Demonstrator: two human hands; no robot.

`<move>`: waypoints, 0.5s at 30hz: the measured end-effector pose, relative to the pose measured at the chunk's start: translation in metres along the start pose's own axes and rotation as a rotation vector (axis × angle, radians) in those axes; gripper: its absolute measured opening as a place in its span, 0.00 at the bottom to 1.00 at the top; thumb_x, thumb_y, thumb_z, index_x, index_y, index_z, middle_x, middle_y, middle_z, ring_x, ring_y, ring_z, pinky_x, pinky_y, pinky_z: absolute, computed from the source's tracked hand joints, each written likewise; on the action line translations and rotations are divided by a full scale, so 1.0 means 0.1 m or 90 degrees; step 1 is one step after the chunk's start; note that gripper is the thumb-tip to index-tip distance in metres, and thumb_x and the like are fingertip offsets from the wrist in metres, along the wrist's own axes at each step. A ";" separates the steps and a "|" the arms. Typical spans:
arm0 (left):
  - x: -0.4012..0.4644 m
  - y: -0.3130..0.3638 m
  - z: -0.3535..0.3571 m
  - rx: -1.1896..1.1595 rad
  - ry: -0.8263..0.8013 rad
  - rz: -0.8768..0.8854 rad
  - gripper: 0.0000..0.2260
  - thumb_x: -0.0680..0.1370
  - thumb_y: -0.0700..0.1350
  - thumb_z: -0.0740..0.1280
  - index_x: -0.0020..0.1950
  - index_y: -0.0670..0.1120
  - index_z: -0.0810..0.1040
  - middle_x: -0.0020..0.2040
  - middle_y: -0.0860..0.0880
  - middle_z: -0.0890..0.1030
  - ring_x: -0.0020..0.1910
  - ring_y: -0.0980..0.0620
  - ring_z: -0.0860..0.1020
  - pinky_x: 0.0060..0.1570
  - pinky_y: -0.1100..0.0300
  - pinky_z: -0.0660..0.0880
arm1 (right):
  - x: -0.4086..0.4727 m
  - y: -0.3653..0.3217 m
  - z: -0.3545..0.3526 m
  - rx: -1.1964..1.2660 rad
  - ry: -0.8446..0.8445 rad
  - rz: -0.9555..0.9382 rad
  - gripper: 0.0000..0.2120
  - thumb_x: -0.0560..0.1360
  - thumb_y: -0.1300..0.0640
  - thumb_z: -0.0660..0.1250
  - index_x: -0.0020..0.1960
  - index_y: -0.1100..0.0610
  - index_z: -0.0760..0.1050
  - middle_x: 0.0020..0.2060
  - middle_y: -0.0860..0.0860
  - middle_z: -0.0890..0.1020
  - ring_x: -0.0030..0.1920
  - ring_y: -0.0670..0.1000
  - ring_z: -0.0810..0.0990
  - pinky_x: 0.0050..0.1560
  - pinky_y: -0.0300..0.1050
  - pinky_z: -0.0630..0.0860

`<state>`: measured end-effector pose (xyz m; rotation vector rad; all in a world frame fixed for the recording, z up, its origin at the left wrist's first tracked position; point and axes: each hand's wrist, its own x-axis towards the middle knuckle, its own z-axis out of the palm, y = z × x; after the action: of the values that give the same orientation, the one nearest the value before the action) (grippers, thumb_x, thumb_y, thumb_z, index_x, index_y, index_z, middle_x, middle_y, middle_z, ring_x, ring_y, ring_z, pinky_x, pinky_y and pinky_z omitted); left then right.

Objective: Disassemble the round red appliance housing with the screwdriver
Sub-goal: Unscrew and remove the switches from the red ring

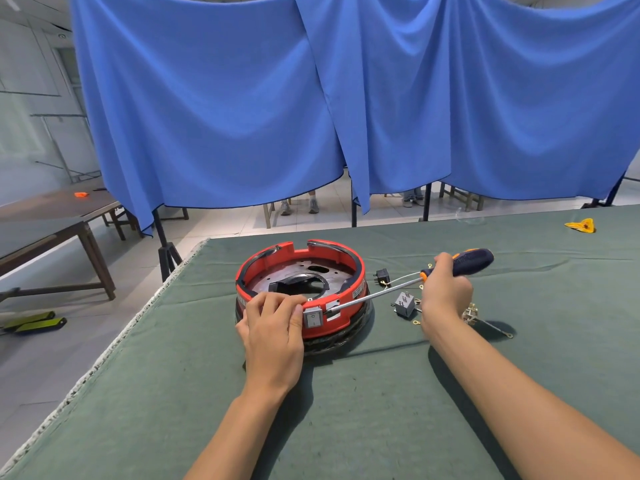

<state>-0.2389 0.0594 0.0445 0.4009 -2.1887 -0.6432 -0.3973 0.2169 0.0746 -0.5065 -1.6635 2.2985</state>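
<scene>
The round red housing (pixel 346 271) sits on the green table cloth (pixel 381 393), open at the top, with a metal plate inside. A grey rocker switch (pixel 313 320) is set in its front wall. My left hand (pixel 273 334) grips the housing's near rim, thumb beside the switch. My right hand (pixel 445 289) holds the screwdriver (pixel 464 263) by its dark blue and orange handle. The long metal shaft slants down to the left, its tip at the housing wall just right of the switch.
Loose parts lie right of the housing: a small black part (pixel 382 276), a grey block (pixel 404 304), ring-terminal wires and a small metal piece (pixel 472 315). A yellow scrap (pixel 581 225) lies far right. Blue curtains hang behind. The table's left edge drops to the floor.
</scene>
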 end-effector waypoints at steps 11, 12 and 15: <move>0.01 -0.05 0.01 -0.025 -0.003 0.001 0.14 0.77 0.52 0.54 0.51 0.55 0.79 0.49 0.59 0.75 0.59 0.57 0.63 0.56 0.53 0.58 | 0.20 0.04 0.36 -0.075 -0.091 0.026 0.12 0.70 0.47 0.63 0.36 0.56 0.73 0.30 0.49 0.79 0.28 0.50 0.73 0.30 0.46 0.67; 0.01 -0.05 0.01 -0.025 -0.005 0.000 0.14 0.77 0.52 0.54 0.51 0.55 0.79 0.50 0.59 0.75 0.59 0.57 0.63 0.57 0.53 0.58 | 0.21 0.04 0.38 -0.076 -0.093 0.025 0.12 0.70 0.47 0.63 0.36 0.55 0.72 0.30 0.49 0.79 0.28 0.50 0.73 0.29 0.46 0.66; 0.02 -0.06 0.02 -0.026 -0.013 -0.002 0.14 0.77 0.53 0.54 0.52 0.55 0.79 0.50 0.59 0.75 0.59 0.56 0.63 0.58 0.52 0.58 | 0.23 0.02 0.42 -0.092 -0.103 0.020 0.11 0.70 0.47 0.63 0.37 0.54 0.71 0.30 0.48 0.80 0.29 0.49 0.73 0.28 0.45 0.65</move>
<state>-0.2414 0.0541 0.0419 0.3783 -2.1910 -0.6945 -0.4356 0.1893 0.0816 -0.3872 -1.9198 2.3064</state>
